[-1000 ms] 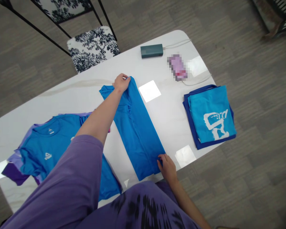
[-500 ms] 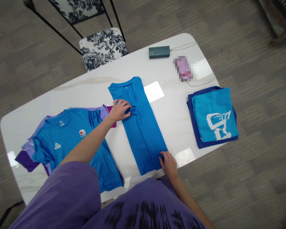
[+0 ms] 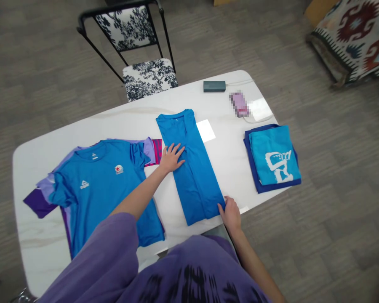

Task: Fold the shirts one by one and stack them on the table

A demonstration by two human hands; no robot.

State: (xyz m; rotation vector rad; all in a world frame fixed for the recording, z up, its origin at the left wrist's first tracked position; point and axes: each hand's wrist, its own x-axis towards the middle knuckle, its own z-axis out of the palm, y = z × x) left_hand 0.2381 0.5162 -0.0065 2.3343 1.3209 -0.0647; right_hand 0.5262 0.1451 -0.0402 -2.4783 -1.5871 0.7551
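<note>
Folded blue shirt (image 3: 197, 185) lies flat on a white table (image 3: 129, 120) before a person in a purple top (image 3: 173, 269), its hem toward the wearer, its collar pointing away and slightly left, its long axis running from the table's near side toward the far one. At the shirt's near right corner, the right hand (image 3: 231, 213) rests with thumb and fingertips at the cloth's edge, slightly parted; whether they pinch the fabric cannot be told. Farther up, the left hand (image 3: 173, 158) lies palm down, fingers spread wide over the shirt's left edge, with most of the garment to the right of those fingertips and the neckline beyond them. To the left, a second blue shirt (image 3: 104, 181) with a chest emblem is spread over purple garments (image 3: 39, 203). At right sits a folded pile (image 3: 274, 155), white lettering on its top piece. Beyond are a pixelated pink item (image 3: 239, 104), a dark box (image 3: 214, 86) and, past the far edge, a chair (image 3: 150, 79) with a patterned seat.
</note>
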